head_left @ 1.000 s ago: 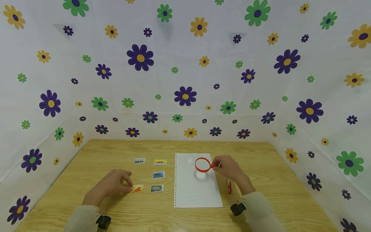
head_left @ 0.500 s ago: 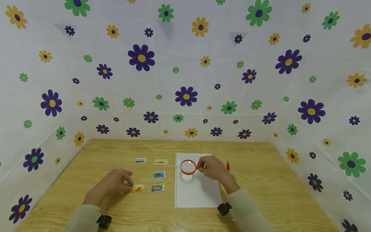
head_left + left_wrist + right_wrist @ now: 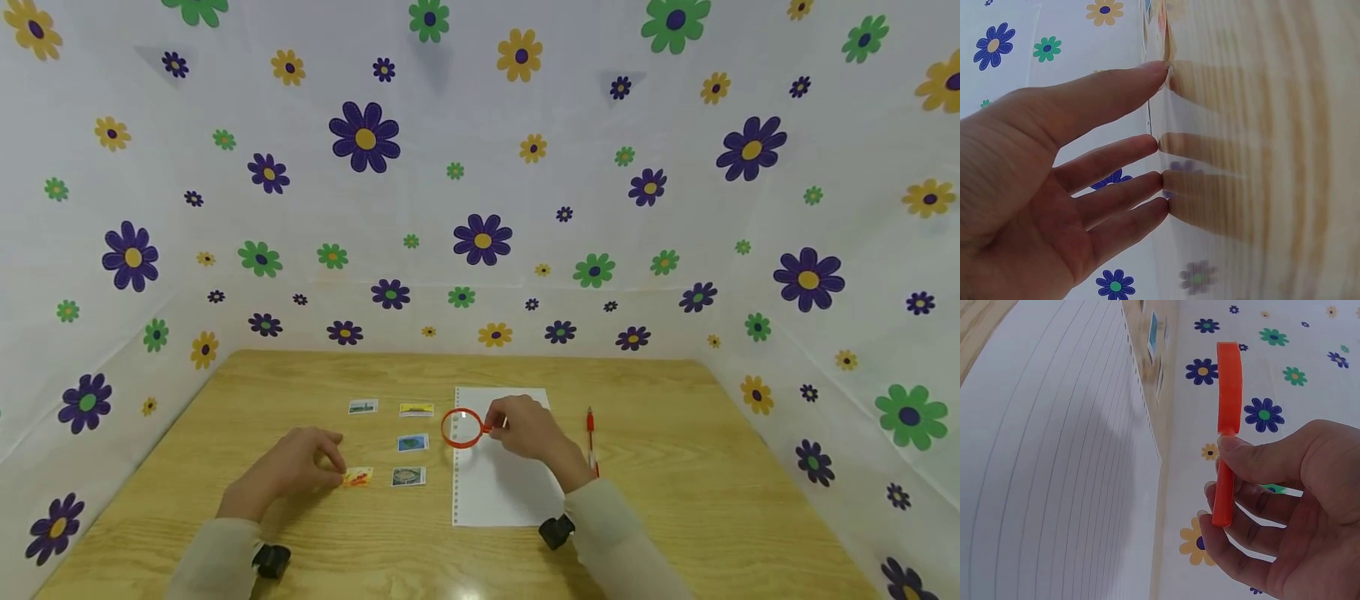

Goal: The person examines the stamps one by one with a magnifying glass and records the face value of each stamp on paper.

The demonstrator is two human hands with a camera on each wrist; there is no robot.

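Observation:
My right hand [image 3: 525, 427] grips a red magnifying glass [image 3: 1230, 387] by its short handle, thumb on one side and fingers on the other. Its round lens is raised over the left edge of a lined sheet of paper [image 3: 502, 492]. On the left, my left hand [image 3: 288, 473] rests its fingertips on the table, fingers loosely extended. The thumb tip touches the edge of a yellow-and-red stamp [image 3: 358, 477]. Other stamps lie between the hand and the paper: a grey-green one [image 3: 408, 477], a blue one [image 3: 412, 442], and a yellow one [image 3: 416, 410].
Farther back lies another pale stamp [image 3: 363, 407]. A red pen [image 3: 590, 421] lies right of the paper, partly behind the right forearm. The wooden table [image 3: 675, 467] is enclosed by white flower-patterned cloth [image 3: 480, 192] at the back and sides.
My right hand has carried the magnifying glass leftward across the paper to its left edge, revealing more of the pen. The left hand has stayed at the yellow-and-red stamp.

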